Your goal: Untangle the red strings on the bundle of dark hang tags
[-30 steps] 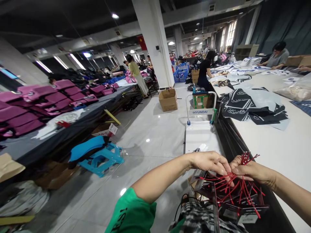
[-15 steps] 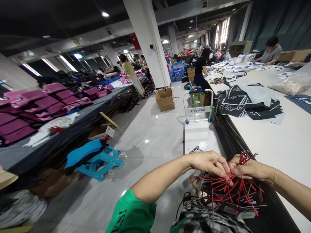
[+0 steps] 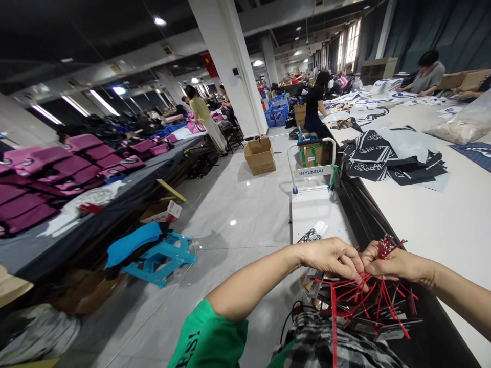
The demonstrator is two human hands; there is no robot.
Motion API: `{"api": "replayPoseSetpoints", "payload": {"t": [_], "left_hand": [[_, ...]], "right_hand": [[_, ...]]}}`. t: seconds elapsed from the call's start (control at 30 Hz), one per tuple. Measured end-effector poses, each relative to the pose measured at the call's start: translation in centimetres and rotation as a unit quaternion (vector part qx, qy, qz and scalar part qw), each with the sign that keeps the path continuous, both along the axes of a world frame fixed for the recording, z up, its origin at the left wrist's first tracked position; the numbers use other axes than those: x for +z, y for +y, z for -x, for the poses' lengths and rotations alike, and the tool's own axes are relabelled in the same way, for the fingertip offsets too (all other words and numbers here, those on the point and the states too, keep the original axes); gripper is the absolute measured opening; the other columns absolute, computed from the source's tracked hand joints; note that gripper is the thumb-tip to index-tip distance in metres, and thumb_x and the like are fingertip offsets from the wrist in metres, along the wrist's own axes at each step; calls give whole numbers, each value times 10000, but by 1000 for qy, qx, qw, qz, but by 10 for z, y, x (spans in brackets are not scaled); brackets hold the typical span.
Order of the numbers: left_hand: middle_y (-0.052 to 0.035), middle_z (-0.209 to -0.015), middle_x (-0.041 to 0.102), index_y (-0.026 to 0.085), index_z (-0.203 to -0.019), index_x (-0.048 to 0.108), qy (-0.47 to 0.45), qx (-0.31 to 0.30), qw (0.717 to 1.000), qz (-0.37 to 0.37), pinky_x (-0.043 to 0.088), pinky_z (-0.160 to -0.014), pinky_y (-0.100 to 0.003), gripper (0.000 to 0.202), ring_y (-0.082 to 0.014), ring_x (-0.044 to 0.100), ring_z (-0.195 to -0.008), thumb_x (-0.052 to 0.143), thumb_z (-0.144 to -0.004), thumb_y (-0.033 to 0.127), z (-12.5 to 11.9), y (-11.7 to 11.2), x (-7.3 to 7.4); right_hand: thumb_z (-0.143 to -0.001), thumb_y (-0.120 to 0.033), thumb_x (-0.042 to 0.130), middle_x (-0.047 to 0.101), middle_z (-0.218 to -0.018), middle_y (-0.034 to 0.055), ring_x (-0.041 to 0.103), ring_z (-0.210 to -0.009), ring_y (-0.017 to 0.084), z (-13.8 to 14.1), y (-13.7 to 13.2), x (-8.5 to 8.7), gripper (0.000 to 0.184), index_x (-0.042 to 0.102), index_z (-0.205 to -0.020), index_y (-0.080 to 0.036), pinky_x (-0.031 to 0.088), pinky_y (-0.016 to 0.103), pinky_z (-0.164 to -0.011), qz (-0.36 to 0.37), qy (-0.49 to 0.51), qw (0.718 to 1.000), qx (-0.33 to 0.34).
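A worker's right hand [image 3: 395,265] clenches a bunch of red cords [image 3: 368,294], ends fanning above the fist and falling over dark card tags [image 3: 383,327] just below. The left hand [image 3: 332,257], from a green sleeve [image 3: 207,332], presses closed fingers [image 3: 355,266] against the bunch, any grip on a strand hidden. Plaid cloth [image 3: 326,347] lies nearest. Beyond, a HYUNDAI hand truck [image 3: 310,173] stands beside a white table [image 3: 422,220] bearing black printed fabric [image 3: 383,158]; pink bags [image 3: 76,163] fill a table at left. A co-worker [image 3: 316,105] in black stands far off.
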State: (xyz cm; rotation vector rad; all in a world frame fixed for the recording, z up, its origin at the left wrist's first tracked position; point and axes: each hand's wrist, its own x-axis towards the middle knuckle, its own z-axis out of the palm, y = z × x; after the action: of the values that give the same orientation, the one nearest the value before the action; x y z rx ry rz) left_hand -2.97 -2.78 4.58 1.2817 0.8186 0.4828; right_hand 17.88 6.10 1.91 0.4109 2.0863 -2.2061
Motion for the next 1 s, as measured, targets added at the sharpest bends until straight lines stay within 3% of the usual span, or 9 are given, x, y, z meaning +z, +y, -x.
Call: {"api": "replayPoseSetpoints", "payload": {"t": [0.17, 0.33, 0.43, 0.57, 0.77, 1.0], "left_hand": [[-1, -751, 720, 157, -863, 650, 3, -3, 1000, 6, 469, -750, -217, 791, -109, 616, -744, 794, -416, 793, 0, 4, -6], [12, -731, 709, 151, -855, 650, 13, 9, 1000, 27, 418, -632, -194, 779, -73, 551, -658, 797, -422, 782, -1, 7, -9], [19, -736, 707, 145, -853, 653, 25, 16, 999, 45, 410, -633, -192, 746, -57, 526, -637, 831, -435, 737, -2, 7, -5], [22, -753, 707, 145, -837, 655, 28, 30, 998, 49, 424, -665, -197, 657, -57, 543, -644, 892, -465, 632, -4, 8, -5], [15, -780, 720, 151, -849, 658, 22, 38, 998, 49, 447, -720, -204, 350, -65, 579, -667, 876, -624, 307, -6, 9, -14], [-15, -777, 710, 135, -819, 644, 76, 45, 996, -2, 465, -744, -226, 321, -101, 626, -741, 834, -653, 334, -8, 5, -8]], "right_hand": [[-808, -559, 687, 369, -469, -79, 240, -379, 30, 1, 0, 1, 487, 493, -607, -160, 137, 209, -369, 8, 19, 1000, 9], [-803, -447, 658, 356, -449, -80, 236, -373, 35, 3, 3, 1, 417, 450, -567, -174, 140, 213, -367, 21, 26, 999, 9], [-784, -369, 637, 357, -452, -82, 245, -377, 34, 2, 3, -2, 349, 447, -565, -174, 152, 207, -372, 30, 25, 999, 5], [-777, -391, 648, 367, -471, -82, 248, -384, 32, 0, 4, -7, 346, 464, -586, -171, 159, 204, -372, 40, 34, 999, -1], [-793, -389, 634, 361, -474, -80, 255, -402, 38, -1, 6, -9, 355, 451, -581, -171, 154, 220, -394, 23, 23, 999, -11], [-754, -402, 616, 349, -475, -79, 237, -406, 41, 3, 1, -5, 325, 457, -580, -178, 136, 231, -407, 22, -4, 999, -44]]}}
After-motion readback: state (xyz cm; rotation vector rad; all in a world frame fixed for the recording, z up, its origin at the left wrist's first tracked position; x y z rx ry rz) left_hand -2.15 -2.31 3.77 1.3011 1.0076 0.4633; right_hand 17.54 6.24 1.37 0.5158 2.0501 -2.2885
